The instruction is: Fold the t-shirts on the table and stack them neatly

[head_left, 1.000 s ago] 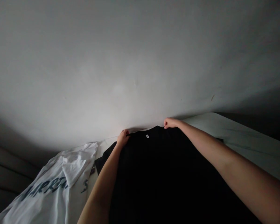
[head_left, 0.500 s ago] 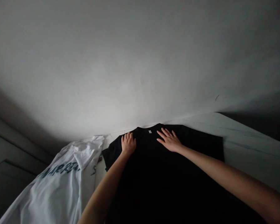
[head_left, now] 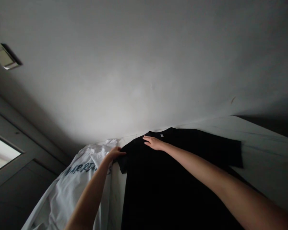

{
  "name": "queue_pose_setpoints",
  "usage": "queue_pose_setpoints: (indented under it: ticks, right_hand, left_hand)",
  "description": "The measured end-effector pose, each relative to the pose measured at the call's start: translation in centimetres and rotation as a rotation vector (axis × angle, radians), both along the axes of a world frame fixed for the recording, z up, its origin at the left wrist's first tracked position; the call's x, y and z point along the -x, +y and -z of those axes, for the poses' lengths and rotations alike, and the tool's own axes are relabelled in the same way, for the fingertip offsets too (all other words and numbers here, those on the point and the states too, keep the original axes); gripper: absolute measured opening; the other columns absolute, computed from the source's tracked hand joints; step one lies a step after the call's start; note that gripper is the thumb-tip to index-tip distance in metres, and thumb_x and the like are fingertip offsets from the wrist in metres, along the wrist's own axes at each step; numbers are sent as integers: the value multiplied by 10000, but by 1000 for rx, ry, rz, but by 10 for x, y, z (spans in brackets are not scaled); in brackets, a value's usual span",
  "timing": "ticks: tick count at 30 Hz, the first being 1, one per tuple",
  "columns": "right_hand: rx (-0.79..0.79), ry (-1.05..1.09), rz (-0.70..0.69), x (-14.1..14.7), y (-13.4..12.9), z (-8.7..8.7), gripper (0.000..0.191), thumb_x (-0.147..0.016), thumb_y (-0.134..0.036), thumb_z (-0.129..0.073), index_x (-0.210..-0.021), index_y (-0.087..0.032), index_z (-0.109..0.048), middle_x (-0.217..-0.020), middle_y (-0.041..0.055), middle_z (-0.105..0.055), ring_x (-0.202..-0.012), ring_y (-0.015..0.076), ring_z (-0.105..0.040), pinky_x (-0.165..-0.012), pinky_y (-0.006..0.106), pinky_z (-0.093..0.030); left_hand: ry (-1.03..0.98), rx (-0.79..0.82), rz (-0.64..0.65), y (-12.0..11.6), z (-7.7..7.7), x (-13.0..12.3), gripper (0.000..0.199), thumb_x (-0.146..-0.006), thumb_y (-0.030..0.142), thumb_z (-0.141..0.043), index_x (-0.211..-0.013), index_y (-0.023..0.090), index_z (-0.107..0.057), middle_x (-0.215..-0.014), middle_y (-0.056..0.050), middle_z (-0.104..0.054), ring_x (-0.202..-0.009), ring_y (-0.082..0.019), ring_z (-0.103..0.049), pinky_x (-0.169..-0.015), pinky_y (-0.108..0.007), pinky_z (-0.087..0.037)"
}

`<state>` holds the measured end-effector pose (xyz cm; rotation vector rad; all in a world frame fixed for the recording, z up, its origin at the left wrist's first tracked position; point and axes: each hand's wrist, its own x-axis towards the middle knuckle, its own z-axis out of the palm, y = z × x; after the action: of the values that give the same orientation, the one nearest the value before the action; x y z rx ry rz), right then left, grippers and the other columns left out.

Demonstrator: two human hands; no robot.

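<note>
A black T-shirt [head_left: 182,179] lies spread out, with its collar and small white label toward the wall. My left hand [head_left: 115,153] is at the sleeve on the left side, thumb and fingers closed around its edge. Near the collar, my right hand [head_left: 154,142] rests flat on the black cloth, fingers stretched toward the left. Just beyond my left hand lies a white shirt [head_left: 69,191] with dark lettering, partly covered by my left forearm.
The shirts lie on a pale marbled tabletop [head_left: 266,159] that meets a grey wall [head_left: 144,70]. To the left stands a grey panelled door [head_left: 26,179] with a bright pane. A framed box [head_left: 5,57] is on the wall at upper left.
My left hand has moved left from the shoulder to the sleeve and closed on it. My right hand has shifted left across the collar area. The view has turned a little left.
</note>
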<state>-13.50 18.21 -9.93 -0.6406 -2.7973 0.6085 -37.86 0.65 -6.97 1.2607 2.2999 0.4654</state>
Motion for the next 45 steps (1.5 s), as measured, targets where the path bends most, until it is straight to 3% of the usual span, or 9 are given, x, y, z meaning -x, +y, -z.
queue_pose_setpoints:
  ticks: [5, 10, 13, 18, 22, 29, 35, 38, 45]
  right_hand:
    - [-15, -112, 11, 44, -21, 15, 611, -1003, -519, -356, -1536, -220, -367, -1629, 123, -200, -1506, 319, -137, -1211, 532, -88]
    - [-93, -151, 81, 42, -21, 22, 643, -980, -656, -253, -1547, -357, -306, -1648, 58, -154, -1514, 320, -89, -1192, 589, -3]
    - [-99, -151, 77, 42, -20, 23, 655, -975, -664, -250, -1549, -353, -303, -1649, 61, -159, -1513, 323, -100, -1190, 592, -6]
    - [-93, -143, 91, 48, -23, 18, 627, -992, -596, -292, -1551, -312, -317, -1650, 77, -150, -1510, 342, -102, -1186, 606, -21]
    - [-80, -180, 51, 40, -22, 18, 577, -983, -397, -415, -1542, -276, -345, -1642, 83, -164, -1506, 313, -149, -1208, 544, -105]
    - [-138, -141, 196, -107, 19, 26, 592, -1002, -470, -331, -1551, -249, -323, -1642, 73, -163, -1511, 270, -146, -1214, 530, -103]
    - [-254, -80, 740, -269, 43, -4, 496, -958, -331, -453, -1381, -82, -523, -1486, 219, -460, -1383, 320, -422, -1138, 489, -324]
    - [-151, 50, 878, -334, 18, -7, 303, -902, -247, -497, -1125, -129, -666, -1174, 163, -689, -1117, 268, -631, -975, 369, -480]
    - [470, 100, 713, -406, -99, 21, 268, -789, -448, -561, -792, -203, -670, -741, 51, -724, -709, 216, -687, -650, 304, -521]
  left_hand:
    - [-392, -199, -43, -15, -1, -2, 479, -683, 482, -754, -1010, 155, -628, -866, -42, -705, -750, -173, -669, -643, -268, -522]
    - [-18, 2, -244, -29, -3, 10, 301, -711, 313, -768, -897, 161, -588, -610, 18, -585, -604, -183, -627, -550, -280, -485]
    - [133, -12, -261, -27, -4, 0, 217, -720, 192, -723, -896, 164, -599, -791, -62, -657, -867, -283, -671, -718, -371, -525]
    - [595, -178, -75, 16, 8, -77, 330, -870, 223, -550, -1190, 146, -577, -1230, -192, -606, -1226, -354, -543, -976, -483, -459]
    - [563, -218, 135, 44, 37, -137, 427, -974, 329, -409, -1348, 157, -522, -1405, -207, -532, -1343, -328, -463, -1064, -498, -404]
    - [581, -165, 171, 25, 52, -117, 477, -989, 351, -402, -1454, 254, -449, -1579, -105, -365, -1472, -327, -286, -1156, -596, -259]
    - [781, -222, 199, 3, 25, -129, 351, -957, 250, -437, -1266, 159, -575, -1342, -166, -591, -1246, -286, -542, -1062, -422, -419]
    - [869, -146, 144, -39, 12, -144, 295, -929, 267, -458, -1157, 137, -593, -1153, -174, -626, -1091, -315, -591, -862, -397, -500]
    - [726, 57, 162, -152, 6, -159, 196, -929, 409, -478, -914, 234, -564, -941, -78, -671, -919, -267, -666, -790, -347, -489]
